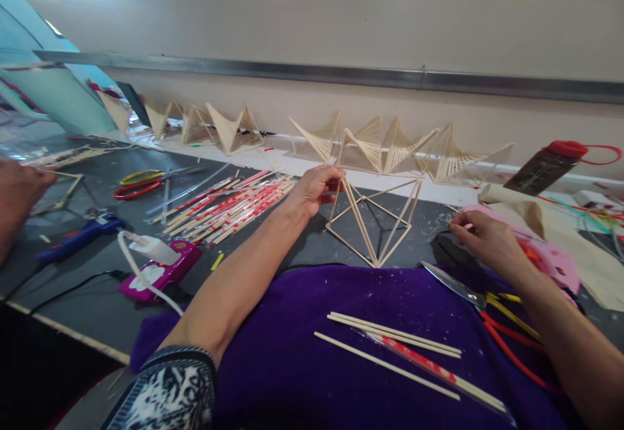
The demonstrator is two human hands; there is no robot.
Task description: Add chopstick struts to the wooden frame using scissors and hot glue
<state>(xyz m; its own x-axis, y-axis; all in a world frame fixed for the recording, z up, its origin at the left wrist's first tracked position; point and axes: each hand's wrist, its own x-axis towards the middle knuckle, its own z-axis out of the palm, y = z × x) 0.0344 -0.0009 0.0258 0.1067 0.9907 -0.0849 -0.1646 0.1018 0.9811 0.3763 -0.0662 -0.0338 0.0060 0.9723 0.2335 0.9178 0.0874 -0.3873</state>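
Observation:
My left hand (319, 189) pinches the upper left corner of an open frame of thin wooden chopsticks (370, 258), which stands on the grey table. My right hand (485, 238) hovers low at the right of the frame, thumb and fingertips together; whatever lies between them is hidden or too small to make out. Beneath its wrist and beyond it is a pink plastic object (560, 261). Scissors with red and yellow handles (485, 300) lie on the purple cloth (273, 352) below that hand. Several loose chopsticks (390, 365), some in a red-printed wrapper, rest on the cloth.
Wrapped chopsticks (234, 202) are piled at left, near a second pair of scissors (141, 180), a blue glue gun (80, 238) and a magenta power strip (160, 271). Finished stick models (322, 138) line the back. A bottle (541, 170) leans right. Another person's hand (19, 189) is at far left.

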